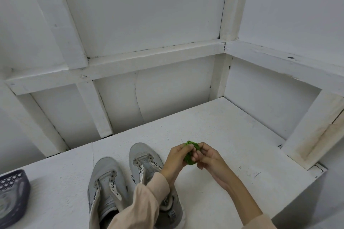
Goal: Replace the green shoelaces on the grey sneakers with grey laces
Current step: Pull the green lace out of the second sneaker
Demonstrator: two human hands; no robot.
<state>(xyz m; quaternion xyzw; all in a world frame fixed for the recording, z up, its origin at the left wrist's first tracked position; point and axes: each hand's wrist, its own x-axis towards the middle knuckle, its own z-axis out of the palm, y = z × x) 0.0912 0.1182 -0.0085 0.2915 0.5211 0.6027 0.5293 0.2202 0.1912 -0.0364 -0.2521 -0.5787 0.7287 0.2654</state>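
A: Where have the green laces got to?

B: They are wound into a small bundle of bright-green shoelace cord (192, 144). It is held up over the white painted tabletop (232, 135), between the person's two hands and just to the right of the shoes.

A: How is the person gripping it?

B: The left hand (176, 157) curls round the bundle's left side, thumb and fingertips pinching near its top. The right hand (209, 156) comes in from the other side with its fingers bent onto the cord. Both grips are narrow and closed tight on the lace. Green shows above the knuckles and below the fingers.

A: And the shoes?

B: They stand side by side on the tabletop, toes pointing away from the person. The grey mesh sneaker nearer the hands (142, 154) has its eyelet rows and tongue exposed. The left forearm, in a pale beige sleeve (147, 199), crosses over its heel. The second grey sneaker (106, 174) stands just beside it, a little closer to the person, its tongue flopped forward.

A: Anything else on the tabletop?

B: A dark perforated plastic basket (14, 189) sits at the left edge, well apart from the shoes. What is inside it is too blurred to make out. Behind the tabletop rises a white wall with painted wooden framing (149, 59), scuffed in places.
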